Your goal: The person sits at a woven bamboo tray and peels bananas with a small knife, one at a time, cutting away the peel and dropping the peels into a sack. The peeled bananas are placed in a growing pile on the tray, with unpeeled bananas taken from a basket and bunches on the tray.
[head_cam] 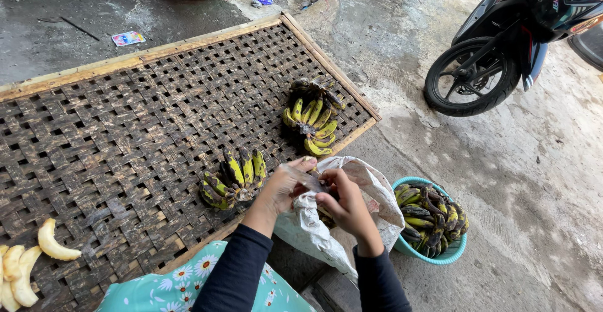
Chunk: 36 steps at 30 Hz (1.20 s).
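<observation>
Beside woven tray (125,130), both hands (314,193) grip white sack (314,230).

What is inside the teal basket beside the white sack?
The teal basket is heaped above its rim with blackened, yellow-green banana bunches. What lies beneath the top layer and the basket's bottom is covered. The white sack hides part of its left rim.

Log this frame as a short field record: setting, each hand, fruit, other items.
setting: woven mat on wet concrete ground
left hand: pinching a strip of peel
right hand: at the same fruit, over a white sack
bunches: two spotted banana bunches on the mat
peeled bananas: at the mat's left edge
basket: teal, full of bananas
motorbike: parked top right
</observation>
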Available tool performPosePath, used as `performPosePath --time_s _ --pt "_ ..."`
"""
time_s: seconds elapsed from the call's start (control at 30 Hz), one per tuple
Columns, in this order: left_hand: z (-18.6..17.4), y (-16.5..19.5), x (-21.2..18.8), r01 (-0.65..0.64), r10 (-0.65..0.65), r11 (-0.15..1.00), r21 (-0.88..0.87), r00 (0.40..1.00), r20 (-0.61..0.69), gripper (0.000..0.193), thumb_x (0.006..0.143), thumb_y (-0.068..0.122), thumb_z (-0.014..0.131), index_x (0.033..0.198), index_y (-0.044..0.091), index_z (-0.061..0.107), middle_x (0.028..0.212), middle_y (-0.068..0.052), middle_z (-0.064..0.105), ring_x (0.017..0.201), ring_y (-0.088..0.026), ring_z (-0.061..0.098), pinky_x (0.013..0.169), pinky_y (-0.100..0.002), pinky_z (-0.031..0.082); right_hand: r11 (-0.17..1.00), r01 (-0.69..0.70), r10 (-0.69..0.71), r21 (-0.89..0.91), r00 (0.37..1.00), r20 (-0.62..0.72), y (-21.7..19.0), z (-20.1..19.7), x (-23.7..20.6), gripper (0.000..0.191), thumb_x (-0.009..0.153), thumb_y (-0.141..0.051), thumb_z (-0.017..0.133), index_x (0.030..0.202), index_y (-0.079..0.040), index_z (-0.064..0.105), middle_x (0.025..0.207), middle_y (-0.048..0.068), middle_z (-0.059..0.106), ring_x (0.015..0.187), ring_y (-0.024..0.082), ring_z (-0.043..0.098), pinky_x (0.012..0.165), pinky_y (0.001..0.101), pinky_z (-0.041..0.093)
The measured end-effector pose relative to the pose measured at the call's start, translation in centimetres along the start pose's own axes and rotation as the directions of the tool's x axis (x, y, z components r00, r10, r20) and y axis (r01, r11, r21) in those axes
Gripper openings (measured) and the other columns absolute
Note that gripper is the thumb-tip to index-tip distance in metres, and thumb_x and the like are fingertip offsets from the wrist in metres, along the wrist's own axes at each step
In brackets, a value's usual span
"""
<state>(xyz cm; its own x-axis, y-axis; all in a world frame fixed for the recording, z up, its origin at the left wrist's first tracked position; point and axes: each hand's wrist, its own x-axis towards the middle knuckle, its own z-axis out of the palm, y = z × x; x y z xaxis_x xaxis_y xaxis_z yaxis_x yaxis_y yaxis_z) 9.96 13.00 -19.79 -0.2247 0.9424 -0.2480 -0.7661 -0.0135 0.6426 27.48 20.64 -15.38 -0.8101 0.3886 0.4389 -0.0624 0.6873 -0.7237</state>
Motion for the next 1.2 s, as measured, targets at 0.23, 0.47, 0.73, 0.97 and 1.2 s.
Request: performPosePath --time_s 0.23,0.47,0.73,0.97,1.2 --pt "1.4 3.2 -2.4 -0.033 0.016 0.991 0.128 0.992 0.129 0.055 0.096 0.018 0.060 0.149 0.017 0.047 0.104 -0.001 0.073 0.083 -0.008 0.070 0.070 -0.026 0.061 0.848 -0.350 0.305 0.397 0.936 0.175 0.7 -2.0 1.4 0.026 0.102 -0.021 0.065 0.116 -0.002 0.056 0.071 -0.002 0.052 0.053 0.003 0.046 0.046 0.0203 0.035" --pt "0.9 2.0 -2.0 0.002 -0.075 0.972 0.234 0.950 0.303 0.055 0.103 0.024 0.055 0.156 0.014 0.046 0.105 -0.001 0.070 0.085 -0.009 0.069 0.069 -0.025 0.060 0.859 -0.282 0.338 0.427 0.939 -0.060 4.0 -3.8 3.0 0.020 0.107 -0.022 0.053 0.108 -0.002 0.054 0.070 0.001 0.054 0.046 0.006 0.048 0.039 0.0224 0.039" --pt "-0.9 0.2 0.6 0.012 -0.021 0.989 0.144 0.998 0.059 0.045 0.105 0.016 0.045 0.149 0.007 0.050 0.100 -0.005 0.067 0.088 -0.013 0.065 0.075 -0.031 0.059 0.691 -0.533 0.693 0.489 0.682 -0.235 10.4 -3.1 -2.4 0.039 0.109 -0.036 0.044 0.094 -0.001 0.050 0.070 0.003 0.055 0.041 0.011 0.049 0.033 0.0280 0.042" --pt "-0.3 -2.1 2.1 -0.230 0.236 0.918 0.323 0.972 0.022 0.051 0.099 0.004 0.057 0.148 0.005 0.042 0.116 -0.002 0.065 0.100 -0.012 0.062 0.090 -0.029 0.054 0.462 -0.718 0.875 0.521 0.465 -0.135 14.0 1.2 -7.7 0.040 0.104 -0.041 0.052 0.104 -0.003 0.040 0.070 0.007 0.051 0.038 0.015 0.046 0.033 0.0314 0.036" --pt "3.1 -2.6 0.6 -0.445 0.480 0.621 0.645 0.867 0.136 0.054 0.087 0.003 0.077 0.135 0.004 0.054 0.116 -0.006 0.070 0.104 -0.015 0.067 0.090 -0.029 0.058 0.720 -0.351 0.620 0.599 0.714 -0.326 7.4 0.6 -5.3 0.040 0.100 -0.028 0.059 0.130 -0.003 0.050 0.067 0.001 0.051 0.040 0.007 0.045 0.034 0.0249 0.036"
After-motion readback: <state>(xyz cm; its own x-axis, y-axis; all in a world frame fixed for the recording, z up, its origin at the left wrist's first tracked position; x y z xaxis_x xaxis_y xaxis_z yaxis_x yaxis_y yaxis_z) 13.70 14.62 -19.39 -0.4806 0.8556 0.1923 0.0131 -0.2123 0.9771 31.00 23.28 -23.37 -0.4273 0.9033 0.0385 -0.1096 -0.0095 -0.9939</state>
